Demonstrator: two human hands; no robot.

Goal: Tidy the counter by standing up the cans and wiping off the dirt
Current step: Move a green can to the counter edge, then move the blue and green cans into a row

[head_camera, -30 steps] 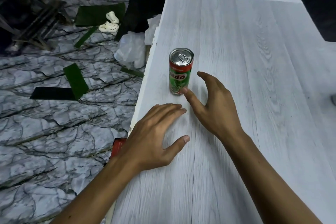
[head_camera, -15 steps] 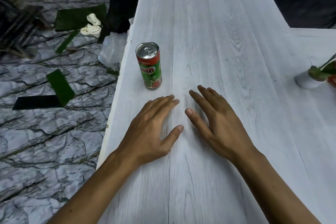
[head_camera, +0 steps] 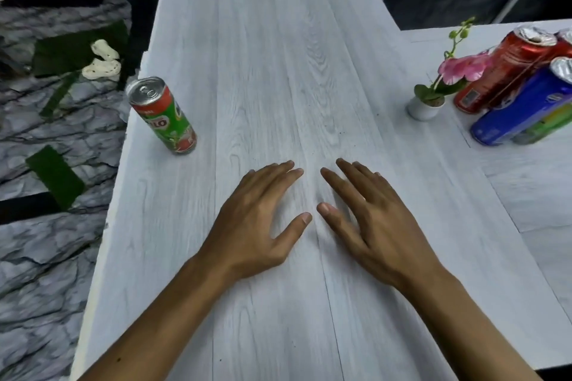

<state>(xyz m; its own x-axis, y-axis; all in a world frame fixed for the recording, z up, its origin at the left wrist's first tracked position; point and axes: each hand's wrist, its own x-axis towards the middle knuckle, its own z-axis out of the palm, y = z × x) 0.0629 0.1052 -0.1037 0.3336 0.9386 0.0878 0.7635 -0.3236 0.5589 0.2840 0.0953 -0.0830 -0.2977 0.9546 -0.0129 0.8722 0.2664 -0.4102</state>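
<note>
Right-side cans [head_camera: 507, 71] are cut off by the frame. Left hand [head_camera: 257, 223] and right hand [head_camera: 374, 219] are laid flat, empty, on the pale surface [head_camera: 278, 71]; marbled floor [head_camera: 46, 257] is seen left.

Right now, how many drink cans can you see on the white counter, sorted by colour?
Green-and-red metal Milo can: 1
Red metal soda can: 1
Blue metal can: 1
Total: 3 clearly seen. Other cans behind these, cut off at the picture's right edge, cannot be counted.
</note>
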